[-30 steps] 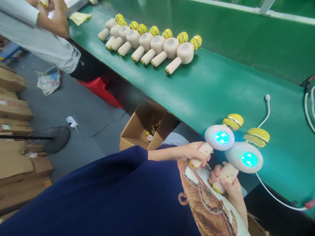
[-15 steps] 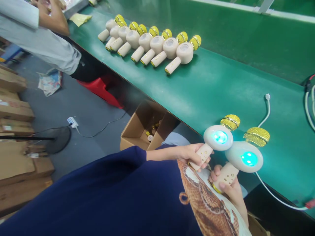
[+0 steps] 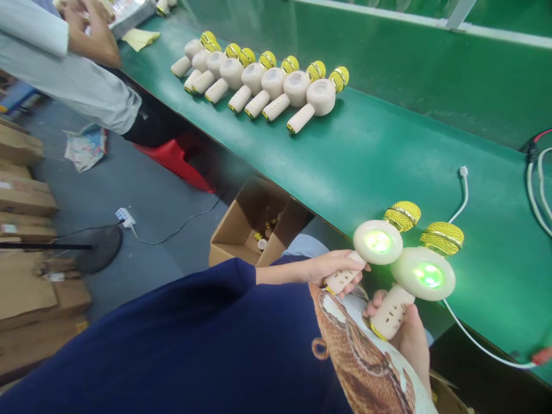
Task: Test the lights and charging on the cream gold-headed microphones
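Brown cardboard boxes (image 3: 26,201) are stacked at the left edge of my view, on a grey floor. Next I see a crumpled printed bag (image 3: 86,146) and, above it, a co-worker (image 3: 81,80) in pale clothes; I cannot tell what that person's hands are holding. A white power strip (image 3: 125,217) lies on the floor, and further over is a red stool (image 3: 172,161). On the green table (image 3: 388,149), a row of eight microphones (image 3: 252,77) lies slanted, gold heads away from me. An open carton (image 3: 233,247) stands below the table's edge with a few more pieces inside.

I have the left hand (image 3: 334,267) wrapped round the handle of a lit microphone (image 3: 378,242), its round body glowing yellow-green at the table's near edge. Just to its right, the right hand (image 3: 411,336) is closed on the handle of a second lit microphone (image 3: 422,274), glowing green, its thumb along the handle's side. The two round bodies overlap from where I look; I cannot tell whether they touch. A white cable (image 3: 464,192) shows above and below the second one, and looped cables (image 3: 532,195) sit at the far right.
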Demonstrator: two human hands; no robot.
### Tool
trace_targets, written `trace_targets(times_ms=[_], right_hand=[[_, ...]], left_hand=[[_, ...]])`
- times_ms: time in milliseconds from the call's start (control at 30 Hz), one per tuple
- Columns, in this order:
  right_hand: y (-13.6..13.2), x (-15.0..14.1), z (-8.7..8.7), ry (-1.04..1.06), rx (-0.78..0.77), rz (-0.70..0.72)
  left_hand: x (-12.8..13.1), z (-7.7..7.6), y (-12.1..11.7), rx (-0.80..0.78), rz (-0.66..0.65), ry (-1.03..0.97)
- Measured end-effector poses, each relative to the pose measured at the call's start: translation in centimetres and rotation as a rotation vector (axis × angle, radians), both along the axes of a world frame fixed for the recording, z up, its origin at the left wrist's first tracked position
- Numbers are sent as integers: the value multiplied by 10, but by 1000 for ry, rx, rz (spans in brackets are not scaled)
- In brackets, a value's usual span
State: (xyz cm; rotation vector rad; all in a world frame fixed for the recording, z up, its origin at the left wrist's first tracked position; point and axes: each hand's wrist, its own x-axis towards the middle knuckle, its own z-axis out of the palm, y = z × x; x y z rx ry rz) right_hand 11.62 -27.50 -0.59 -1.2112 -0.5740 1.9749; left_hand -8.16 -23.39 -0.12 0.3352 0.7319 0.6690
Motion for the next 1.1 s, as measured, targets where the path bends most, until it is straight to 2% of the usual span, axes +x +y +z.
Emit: trace_targets(times_ms=[167, 300, 433, 600, 900, 1000, 1100], right_hand=[[-1, -3, 6, -80, -33, -76], [0, -6, 12, -96, -31, -72], [6, -3, 9, -141, -12, -48], [16, -1, 3, -187, 39, -49], [23, 1, 4, -204, 66, -10], [40, 7, 6, -255, 78, 24], [76, 11, 11, -356, 89, 71]], left_hand=[[0, -5, 0, 22, 0, -51], [-1, -8, 1, 20, -11, -103], [-1, -7, 4, 43, -38, -89], [4, -1, 13, 79, -44, -83], [0, 18, 23, 95, -88, 59], [0, 21, 33, 112, -55, 74], [0, 19, 58, 137, -9, 82]])
